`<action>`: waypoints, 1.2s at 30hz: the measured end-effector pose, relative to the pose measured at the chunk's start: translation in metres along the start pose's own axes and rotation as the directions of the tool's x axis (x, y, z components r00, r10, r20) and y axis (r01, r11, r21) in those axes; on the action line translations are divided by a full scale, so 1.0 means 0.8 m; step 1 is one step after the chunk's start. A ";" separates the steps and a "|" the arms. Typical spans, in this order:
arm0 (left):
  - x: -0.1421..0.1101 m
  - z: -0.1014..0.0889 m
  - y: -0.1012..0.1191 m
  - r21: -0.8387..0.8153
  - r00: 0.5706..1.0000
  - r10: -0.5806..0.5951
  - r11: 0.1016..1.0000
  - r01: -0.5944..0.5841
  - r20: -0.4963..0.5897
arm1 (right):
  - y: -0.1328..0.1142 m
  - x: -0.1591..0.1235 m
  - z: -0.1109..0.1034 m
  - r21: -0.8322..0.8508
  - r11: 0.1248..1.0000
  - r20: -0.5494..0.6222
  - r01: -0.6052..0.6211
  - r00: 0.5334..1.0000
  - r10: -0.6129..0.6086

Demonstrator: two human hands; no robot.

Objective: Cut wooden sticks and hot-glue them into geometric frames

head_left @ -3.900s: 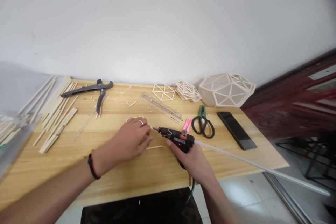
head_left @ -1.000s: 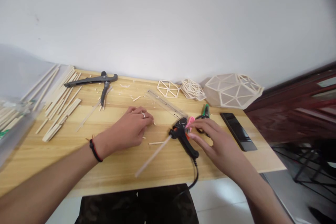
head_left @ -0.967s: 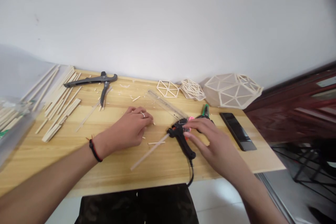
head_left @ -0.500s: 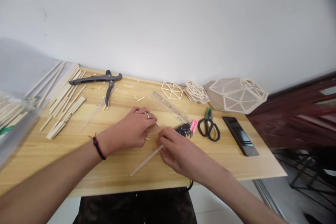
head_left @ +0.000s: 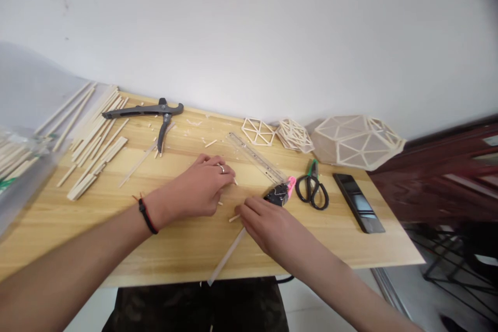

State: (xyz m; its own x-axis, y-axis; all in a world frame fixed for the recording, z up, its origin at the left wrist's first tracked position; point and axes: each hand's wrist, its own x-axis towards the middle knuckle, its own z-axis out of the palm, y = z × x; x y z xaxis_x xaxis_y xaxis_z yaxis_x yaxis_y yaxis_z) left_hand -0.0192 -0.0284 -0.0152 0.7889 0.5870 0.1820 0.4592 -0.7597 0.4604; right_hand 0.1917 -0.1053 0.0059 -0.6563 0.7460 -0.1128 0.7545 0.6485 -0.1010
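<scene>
My left hand rests on the table with its fingers bent and pressed down together. The tip of a short wooden stick sticks out past its fingertips, and another stick end shows below the palm. My right hand pinches a short piece of wooden stick between thumb and fingers. A translucent glue stick comes out from beneath this hand and reaches past the table's front edge; its other end is hidden. Just beyond the right hand lies a black tool with a pink part, partly covered.
A clear ruler, black-handled scissors and a phone lie to the right. Behind them are a flat stick hexagon, a stacked pile and a faceted dome. Wooden sticks and a grey cutter are left.
My right hand has shifted slightly right and down, and the wooden piece now shows at its fingertips. The glue stick's free end has swung toward me. My left hand has hardly moved.
</scene>
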 end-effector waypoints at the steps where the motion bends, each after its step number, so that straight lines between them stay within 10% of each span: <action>1: 0.000 -0.001 0.000 -0.004 1.000 -0.001 1.000 0.001 0.003 | -0.001 0.002 -0.001 -0.051 0.998 0.019 0.031 0.999 -0.030; 9: -0.001 -0.006 -0.002 -0.002 1.000 0.031 1.000 -0.031 0.002 | 0.011 0.010 -0.005 -0.218 0.943 0.069 0.250 0.968 -0.240; 20: -0.001 -0.001 -0.004 0.017 1.000 0.012 1.000 -0.012 -0.010 | 0.055 0.015 0.003 -0.258 0.907 -0.207 0.332 0.898 -0.388; 36: 0.001 0.002 -0.003 0.049 0.999 0.031 0.998 -0.031 -0.006 | 0.056 0.023 -0.004 -0.201 0.895 -0.116 0.398 0.898 -0.425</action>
State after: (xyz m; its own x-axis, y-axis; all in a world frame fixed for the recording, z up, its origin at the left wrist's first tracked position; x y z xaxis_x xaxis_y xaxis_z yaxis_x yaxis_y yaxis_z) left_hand -0.0193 -0.0268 -0.0176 0.8004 0.5647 0.2013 0.4542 -0.7903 0.4112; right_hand 0.2135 -0.0621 0.0027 -0.9096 0.4116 0.0561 0.4146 0.9077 0.0639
